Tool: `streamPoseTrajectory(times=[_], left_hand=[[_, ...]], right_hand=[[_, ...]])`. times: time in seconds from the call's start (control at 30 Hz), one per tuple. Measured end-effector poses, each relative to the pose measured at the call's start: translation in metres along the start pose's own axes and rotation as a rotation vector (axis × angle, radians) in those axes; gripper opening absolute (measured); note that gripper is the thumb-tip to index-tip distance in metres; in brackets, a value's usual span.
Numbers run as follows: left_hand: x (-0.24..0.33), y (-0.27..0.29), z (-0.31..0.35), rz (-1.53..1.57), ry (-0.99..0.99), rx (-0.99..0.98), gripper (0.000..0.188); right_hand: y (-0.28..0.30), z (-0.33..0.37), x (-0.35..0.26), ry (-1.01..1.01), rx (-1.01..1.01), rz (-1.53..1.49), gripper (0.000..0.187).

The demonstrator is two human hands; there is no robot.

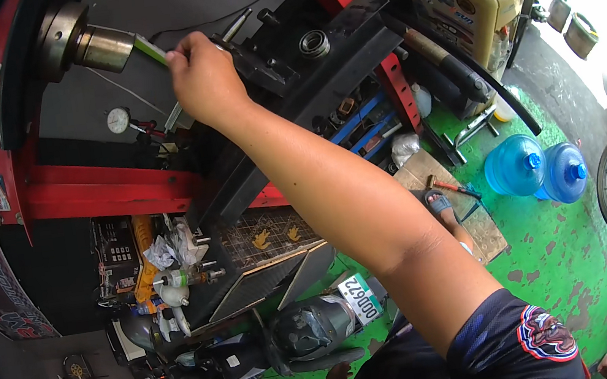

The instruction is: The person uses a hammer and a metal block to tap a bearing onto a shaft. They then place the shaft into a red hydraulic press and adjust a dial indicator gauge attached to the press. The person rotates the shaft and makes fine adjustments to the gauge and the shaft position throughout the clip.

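Green-painted workshop floor (590, 240), worn in grey patches; red steel press frame (104, 186) at upper left

Right hand (208, 79) raised beside frame, fingers pinched narrow on slim, flat, bright green strip (149, 49); strip's far end at mouth of shiny steel cylinder (105, 49), contact unclear. Left hand not identifiable, cannot tell its state

Steel bearing-like ring (314, 44) sits on black steel beam (338, 70)

Strip looks light, fairly stiff, possibly bendable if pressed; best held near end away from cylinder, thumb flat along side

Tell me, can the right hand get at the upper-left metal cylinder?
Likely yes: only the green strip in the right hand lies between it and the metal cylinder; nothing else visibly blocks the way.
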State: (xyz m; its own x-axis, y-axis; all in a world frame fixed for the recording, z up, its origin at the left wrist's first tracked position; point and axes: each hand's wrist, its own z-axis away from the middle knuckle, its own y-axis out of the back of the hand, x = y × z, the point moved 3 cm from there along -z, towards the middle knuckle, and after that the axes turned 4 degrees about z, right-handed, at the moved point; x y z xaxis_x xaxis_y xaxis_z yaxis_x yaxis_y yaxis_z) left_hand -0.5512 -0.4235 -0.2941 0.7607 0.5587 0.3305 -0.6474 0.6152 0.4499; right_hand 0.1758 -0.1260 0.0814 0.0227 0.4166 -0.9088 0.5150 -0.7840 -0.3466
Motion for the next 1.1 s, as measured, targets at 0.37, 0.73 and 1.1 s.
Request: streamPoseTrajectory(times=[0.37,0.73,1.1], left_hand=[[0.071,-0.037,-0.018,-0.158,-0.277,-0.108,0.035],[0.192,-0.111,-0.071,0.452,-0.519,0.008,0.029],[0.545,-0.008,0.091,0.696,-1.095,0.332,0.045]], right_hand=[[0.006,0.004,0.008,-0.012,-0.104,0.084,0.030],[0.032,0.022,0.028,-0.208,-0.412,0.080,0.024],[0.081,0.064,0.057,-0.162,-0.595,0.066,0.023]])
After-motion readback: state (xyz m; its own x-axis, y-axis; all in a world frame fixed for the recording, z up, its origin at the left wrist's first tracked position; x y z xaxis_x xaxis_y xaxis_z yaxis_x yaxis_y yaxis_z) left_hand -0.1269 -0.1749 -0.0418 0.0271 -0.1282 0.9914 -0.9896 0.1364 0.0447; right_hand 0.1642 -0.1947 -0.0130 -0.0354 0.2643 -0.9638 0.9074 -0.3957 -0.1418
